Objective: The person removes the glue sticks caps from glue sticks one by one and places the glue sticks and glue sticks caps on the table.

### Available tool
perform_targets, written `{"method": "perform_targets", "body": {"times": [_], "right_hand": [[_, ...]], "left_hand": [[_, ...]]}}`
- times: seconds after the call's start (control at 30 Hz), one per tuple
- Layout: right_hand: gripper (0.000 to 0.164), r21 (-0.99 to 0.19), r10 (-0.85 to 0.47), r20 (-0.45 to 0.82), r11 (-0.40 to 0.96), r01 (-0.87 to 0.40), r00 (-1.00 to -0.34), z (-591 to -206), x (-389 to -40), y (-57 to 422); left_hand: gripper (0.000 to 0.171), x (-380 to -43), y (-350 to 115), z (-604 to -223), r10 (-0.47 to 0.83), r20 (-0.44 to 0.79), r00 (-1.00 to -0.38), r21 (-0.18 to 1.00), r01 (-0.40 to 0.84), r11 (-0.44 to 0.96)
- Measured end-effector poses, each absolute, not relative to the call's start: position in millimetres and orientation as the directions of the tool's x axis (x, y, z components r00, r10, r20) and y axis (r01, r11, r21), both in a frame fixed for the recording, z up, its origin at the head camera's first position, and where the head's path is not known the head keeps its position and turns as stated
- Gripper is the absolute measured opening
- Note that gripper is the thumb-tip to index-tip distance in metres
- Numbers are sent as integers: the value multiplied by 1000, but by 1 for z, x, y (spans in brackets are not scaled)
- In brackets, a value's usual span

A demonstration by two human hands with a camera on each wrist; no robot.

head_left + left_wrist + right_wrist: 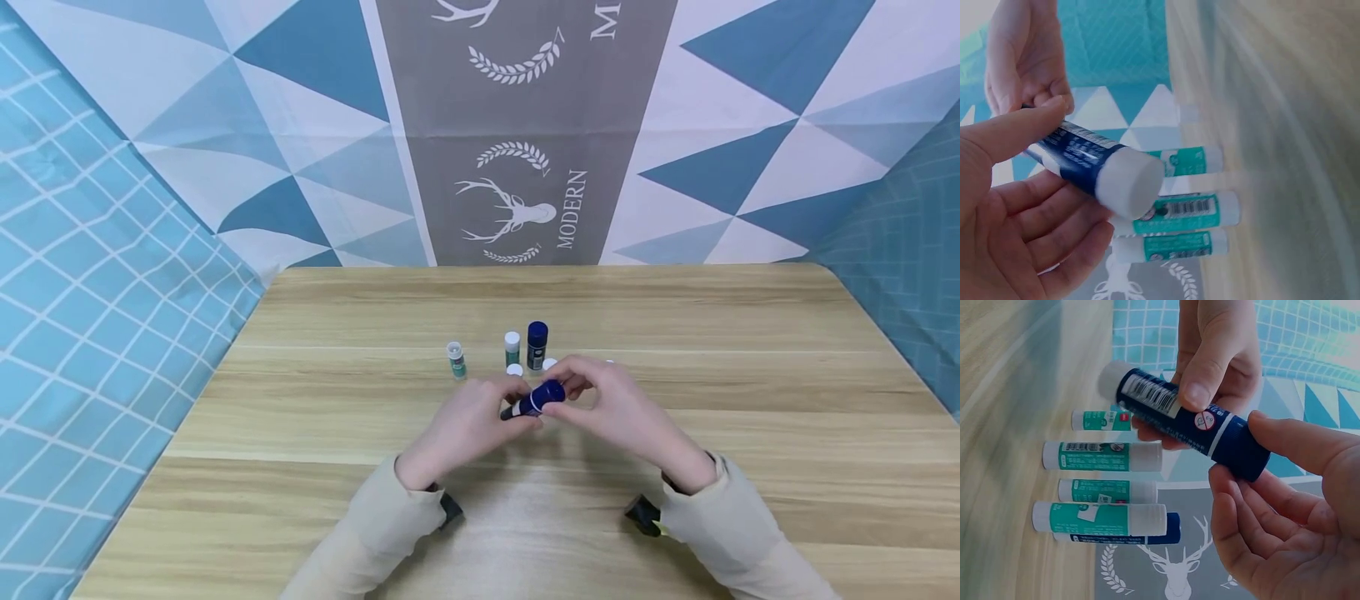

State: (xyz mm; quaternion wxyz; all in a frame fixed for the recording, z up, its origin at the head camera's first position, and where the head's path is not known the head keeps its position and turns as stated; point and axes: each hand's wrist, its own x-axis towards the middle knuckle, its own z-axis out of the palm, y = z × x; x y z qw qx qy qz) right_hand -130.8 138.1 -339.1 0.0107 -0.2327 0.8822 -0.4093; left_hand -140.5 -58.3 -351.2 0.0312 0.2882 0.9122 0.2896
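Blue and tilted, a glue stick (pixel 534 400) is above the wooden table (pixel 360 367). The left hand (pixel 472 414) grips its body (pixel 1154 397); the right hand (pixel 611 402) pinches its cap (pixel 1243 449). Green glue sticks (pixel 1088 456) and another blue one (pixel 537 346) stand on the table.

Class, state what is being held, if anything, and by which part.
A dark blue tube: the left hand grips its labelled body, the right hand pinches its blue cap.

This looks like a makeshift booth: printed cloths (pixel 517 108) enclose a wood-grain table (pixel 750 375) on three sides.
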Motion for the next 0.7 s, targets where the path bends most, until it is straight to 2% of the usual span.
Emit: {"method": "perform_targets", "body": {"times": [0.17,0.4,0.7], "right_hand": [[24,-757,-398,189,524,-391,-898,-335,-131,141],[25,-763,-367,223,511,-396,-903,-333,-131,143],[33,-786,-369,208,488,-379,-906,-333,-130,143]], "left_hand": [[21,-141,-62,-345,513,153,-844,573,499,650],[28,-141,-65,-340,477,289,-830,553,551,625],[29,-138,-65,-335,448,330,-831,538,556,634]]}}
